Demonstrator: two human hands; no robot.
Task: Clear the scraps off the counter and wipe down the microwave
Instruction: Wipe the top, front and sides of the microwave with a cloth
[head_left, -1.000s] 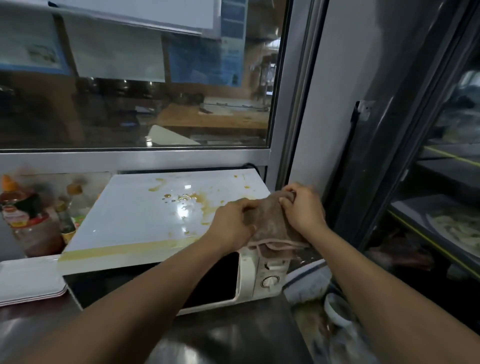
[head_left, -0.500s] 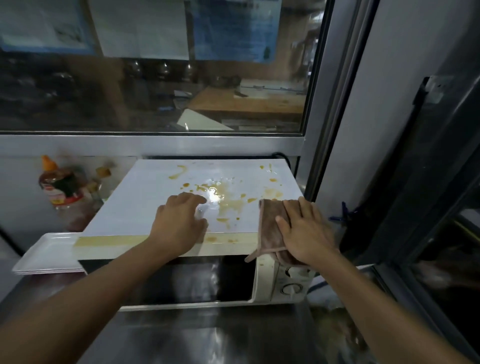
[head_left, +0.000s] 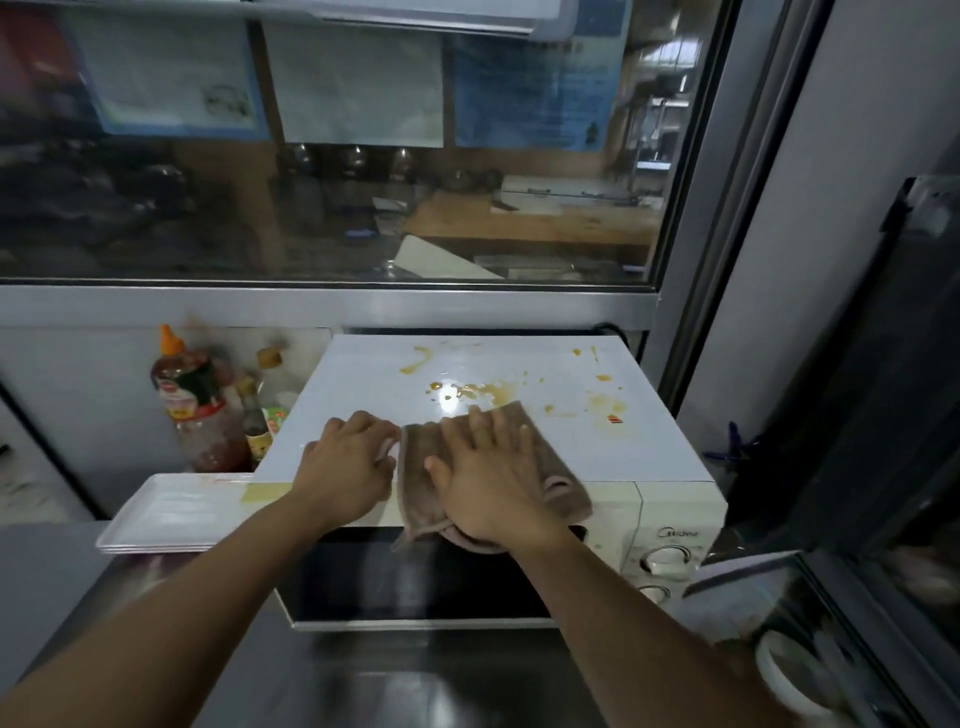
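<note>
wiping the microwave (head_left: 519, 457) top: the brown cloth (head_left: 561, 483) now sits mid-front instead of at the right edge.

the right hand (head_left: 488, 483) lies flat, fingers spread, pressing the cloth down on the white top, part of it drooping over the door; half a second ago it was nearer the dial side, so the pass runs leftward. the left hand (head_left: 345, 462) has shifted right and its curled fingers touch the cloth's left edge; whether they pinch it, i cannot tell. the orange sauce stains (head_left: 488, 389) behind the cloth look untouched, so most wiping seems left to do. a sauce bottle (head_left: 195, 400) stands just left of the microwave with white trays (head_left: 171, 514) stacked in front; nothing sits on the top to block the cloth.
</note>
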